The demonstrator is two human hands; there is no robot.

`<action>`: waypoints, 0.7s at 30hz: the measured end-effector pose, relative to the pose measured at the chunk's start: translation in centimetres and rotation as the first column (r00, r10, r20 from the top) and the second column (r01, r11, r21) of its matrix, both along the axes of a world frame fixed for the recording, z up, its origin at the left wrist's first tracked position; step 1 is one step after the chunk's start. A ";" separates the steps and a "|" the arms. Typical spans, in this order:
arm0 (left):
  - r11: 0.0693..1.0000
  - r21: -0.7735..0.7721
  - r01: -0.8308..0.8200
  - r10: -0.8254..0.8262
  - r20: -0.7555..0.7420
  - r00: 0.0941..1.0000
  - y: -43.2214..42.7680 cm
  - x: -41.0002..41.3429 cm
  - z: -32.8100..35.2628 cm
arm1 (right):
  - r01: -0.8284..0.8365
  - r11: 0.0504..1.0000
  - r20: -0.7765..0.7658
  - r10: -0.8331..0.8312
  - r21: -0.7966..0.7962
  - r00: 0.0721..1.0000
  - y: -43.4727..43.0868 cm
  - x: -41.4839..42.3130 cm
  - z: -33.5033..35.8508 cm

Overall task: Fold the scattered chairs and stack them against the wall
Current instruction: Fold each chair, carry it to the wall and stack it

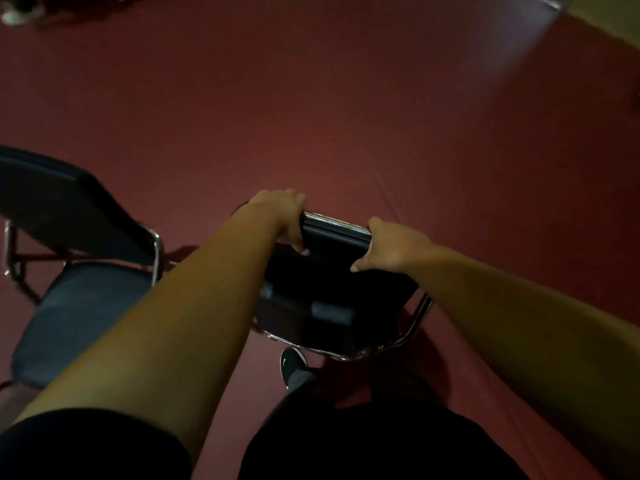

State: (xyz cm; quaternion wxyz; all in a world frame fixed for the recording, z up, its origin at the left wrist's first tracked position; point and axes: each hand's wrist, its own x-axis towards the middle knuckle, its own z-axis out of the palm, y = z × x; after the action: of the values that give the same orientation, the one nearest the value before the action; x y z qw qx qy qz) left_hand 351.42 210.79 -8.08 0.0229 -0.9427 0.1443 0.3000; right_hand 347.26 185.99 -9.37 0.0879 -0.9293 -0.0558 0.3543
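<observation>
Two chairs are in view and neither is at a wall, so most of the job looks undone. The held chair (pixel 329 271) hangs directly in front of the person, above the red floor (pixel 311 98). It has dark padding, a chrome tube along its top edge and a chrome frame curving round the bottom. It seems folded or nearly so, though the dim, blurred view leaves that unsure. The left hand (pixel 284 216) curls over the tube at its left corner. The right hand (pixel 391 245) grips the right corner, thumb lying on the padding. Just to the left stands an open chair (pixel 86 306), seat flat and back raised, with no hand on it. A black shoe (pixel 292 363) shows below the held chair. A pale strip (pixel 609 19), perhaps the wall, lies well apart at top right.
</observation>
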 end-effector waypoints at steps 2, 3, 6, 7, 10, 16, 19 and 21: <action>0.993 0.056 0.101 -0.101 0.003 0.995 -1.9 0.2 0.3 | 0.055 0.998 0.024 -0.055 -0.009 0.998 -1.2 -1.1 0.1; 0.990 0.072 0.122 -0.123 0.001 0.992 -2.8 0.2 0.3 | 0.071 0.997 0.030 -0.071 -0.008 0.997 -1.7 -1.6 0.2; 0.981 0.089 0.171 -0.171 -0.004 0.985 -6.2 0.5 0.6 | 0.146 0.989 0.035 -0.147 0.029 0.989 -4.5 -2.7 0.2; 0.981 0.083 0.176 -0.177 0.001 0.984 -7.2 0.6 0.7 | 0.156 0.987 0.033 -0.157 0.037 0.987 -5.4 -3.0 0.2; 0.971 0.098 0.219 -0.221 0.003 0.975 -11.3 1.0 1.0 | 0.200 0.978 0.008 -0.200 0.053 0.980 -9.1 -3.7 0.1; 0.960 0.095 0.262 -0.256 -0.064 0.964 -21.8 3.1 1.0 | 0.273 0.952 -0.057 -0.267 0.138 0.962 -18.4 -4.0 -0.3; 0.951 0.098 0.293 -0.285 -0.087 0.955 -28.6 4.6 0.6 | 0.333 0.928 -0.074 -0.326 0.164 0.943 -24.3 -4.0 -1.0; 0.942 0.107 0.318 -0.310 -0.088 0.947 -33.3 5.3 0.7 | 0.358 0.920 -0.079 -0.350 0.157 0.933 -28.4 -3.9 -1.2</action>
State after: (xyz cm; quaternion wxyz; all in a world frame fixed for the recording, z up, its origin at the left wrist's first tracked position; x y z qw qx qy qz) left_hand 356.70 177.52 -7.43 0.1220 -0.8934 0.2750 0.3335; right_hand 343.40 157.57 -10.55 0.2304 -0.9043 0.0856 0.3491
